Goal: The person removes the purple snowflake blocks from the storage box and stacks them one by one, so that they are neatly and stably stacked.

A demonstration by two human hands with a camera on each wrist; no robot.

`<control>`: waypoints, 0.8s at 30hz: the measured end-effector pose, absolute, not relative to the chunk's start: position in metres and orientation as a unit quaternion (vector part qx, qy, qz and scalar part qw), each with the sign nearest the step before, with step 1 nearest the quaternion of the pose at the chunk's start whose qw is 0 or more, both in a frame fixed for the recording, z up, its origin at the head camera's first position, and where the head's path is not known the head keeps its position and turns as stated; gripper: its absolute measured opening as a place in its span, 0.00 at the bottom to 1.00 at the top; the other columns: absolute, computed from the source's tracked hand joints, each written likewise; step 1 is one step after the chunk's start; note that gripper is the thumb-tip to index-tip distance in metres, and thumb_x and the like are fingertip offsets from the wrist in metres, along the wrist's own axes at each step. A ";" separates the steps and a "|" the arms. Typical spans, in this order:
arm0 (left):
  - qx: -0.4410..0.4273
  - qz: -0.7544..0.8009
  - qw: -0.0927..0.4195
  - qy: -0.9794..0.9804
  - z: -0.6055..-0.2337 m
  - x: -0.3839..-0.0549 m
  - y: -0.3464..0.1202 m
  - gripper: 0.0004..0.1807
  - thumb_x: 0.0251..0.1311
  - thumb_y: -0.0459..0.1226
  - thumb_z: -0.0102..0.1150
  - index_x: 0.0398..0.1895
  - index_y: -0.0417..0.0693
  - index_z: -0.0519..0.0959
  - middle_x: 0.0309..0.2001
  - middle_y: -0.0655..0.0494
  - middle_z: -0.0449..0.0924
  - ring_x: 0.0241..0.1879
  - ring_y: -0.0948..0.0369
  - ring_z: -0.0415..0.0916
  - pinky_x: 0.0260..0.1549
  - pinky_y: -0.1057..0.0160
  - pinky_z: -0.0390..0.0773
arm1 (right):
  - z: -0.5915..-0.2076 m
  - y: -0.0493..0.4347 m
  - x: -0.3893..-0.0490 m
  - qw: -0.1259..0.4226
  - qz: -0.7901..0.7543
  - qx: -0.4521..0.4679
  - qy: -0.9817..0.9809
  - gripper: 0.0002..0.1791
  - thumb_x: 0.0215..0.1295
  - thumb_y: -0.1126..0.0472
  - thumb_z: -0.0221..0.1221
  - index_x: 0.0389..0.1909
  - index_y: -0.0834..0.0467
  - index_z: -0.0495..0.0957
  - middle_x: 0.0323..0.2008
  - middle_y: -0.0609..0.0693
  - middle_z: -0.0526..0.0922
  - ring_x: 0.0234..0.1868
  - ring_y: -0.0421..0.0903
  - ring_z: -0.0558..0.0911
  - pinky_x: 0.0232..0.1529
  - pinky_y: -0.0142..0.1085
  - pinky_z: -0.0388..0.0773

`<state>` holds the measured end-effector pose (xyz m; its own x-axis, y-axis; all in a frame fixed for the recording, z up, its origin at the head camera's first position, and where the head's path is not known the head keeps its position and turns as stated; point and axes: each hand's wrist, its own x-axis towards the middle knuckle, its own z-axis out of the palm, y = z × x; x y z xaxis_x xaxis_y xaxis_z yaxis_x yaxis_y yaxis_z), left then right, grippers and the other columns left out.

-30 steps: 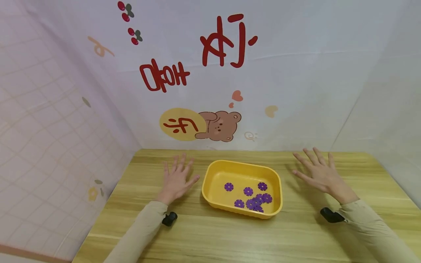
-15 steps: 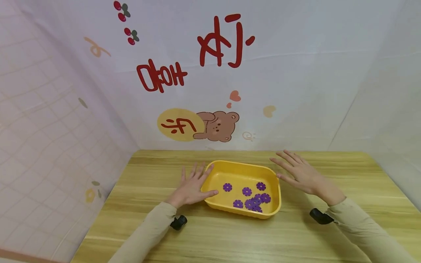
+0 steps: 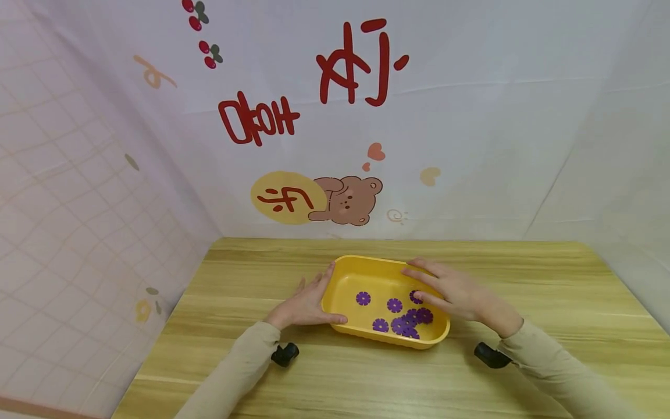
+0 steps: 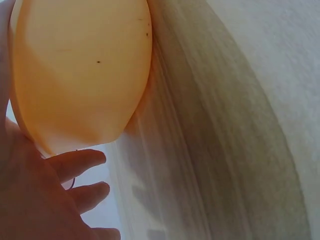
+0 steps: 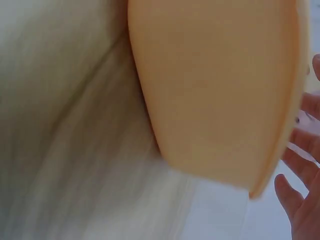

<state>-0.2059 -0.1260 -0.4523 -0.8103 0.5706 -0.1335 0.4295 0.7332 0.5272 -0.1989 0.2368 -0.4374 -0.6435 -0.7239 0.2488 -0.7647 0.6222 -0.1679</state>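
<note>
A yellow plastic basin (image 3: 371,268) stands on the wooden table, holding several purple notched snowflake discs (image 3: 405,325), mostly heaped at its front right. At its left end, my left hand (image 3: 302,305) touches the rim, the thumb lying at the front left and the fingers spread toward the back. My right hand (image 3: 463,294) reaches over the right rim with straight fingers above the inside; whether it touches the basin I cannot tell. In the left wrist view, the fingers (image 4: 82,165) extend past the basin's end wall (image 4: 85,75). The right wrist view has the fingers (image 5: 302,162) beyond the rim.
The wooden table (image 3: 366,384) runs back to a white cloth backdrop (image 3: 471,145) printed with a bear and red characters. Another patterned cloth (image 3: 78,203) hangs at the left. A black wrist device (image 3: 285,354) sits below each hand.
Both hands have come inward to the basin: the left moved right onto the left rim, the right moved left over the right rim. The basin and discs stay in place.
</note>
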 end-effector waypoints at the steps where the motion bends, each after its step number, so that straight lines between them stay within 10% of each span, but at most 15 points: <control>1: 0.270 0.248 0.146 0.919 -0.453 -0.206 -0.126 0.67 0.49 0.66 0.63 0.77 0.48 0.30 0.76 0.48 0.42 0.73 0.46 0.42 0.64 0.38 0.33 | -0.438 0.233 -0.198 0.078 0.138 0.421 -0.893 0.30 0.73 0.50 0.53 0.73 0.47 0.60 0.69 0.57 0.63 0.67 0.57 0.63 0.60 0.54 0.63; 19: 0.200 0.233 0.113 0.945 -0.452 -0.203 -0.121 0.69 0.47 0.69 0.62 0.77 0.42 0.33 0.70 0.38 0.56 0.69 0.45 0.56 0.65 0.40 0.32 | -0.455 0.175 -0.210 -0.018 0.261 0.445 -0.856 0.22 0.75 0.53 0.49 0.65 0.55 0.71 0.64 0.58 0.69 0.63 0.54 0.69 0.60 0.53 0.64; 24: 0.189 0.279 0.135 0.932 -0.453 -0.203 -0.123 0.70 0.46 0.67 0.64 0.77 0.47 0.29 0.66 0.34 0.63 0.60 0.46 0.69 0.63 0.43 0.54 | -0.461 0.157 -0.219 -0.066 0.290 0.436 -0.849 0.22 0.75 0.53 0.49 0.66 0.55 0.71 0.64 0.54 0.69 0.64 0.51 0.68 0.61 0.51 0.63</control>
<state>-0.2034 -0.1228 -0.4528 -0.8922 0.4272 -0.1469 0.2759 0.7728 0.5715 -0.2189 0.1574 -0.4606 -0.6103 -0.7796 0.1405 -0.7025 0.4507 -0.5507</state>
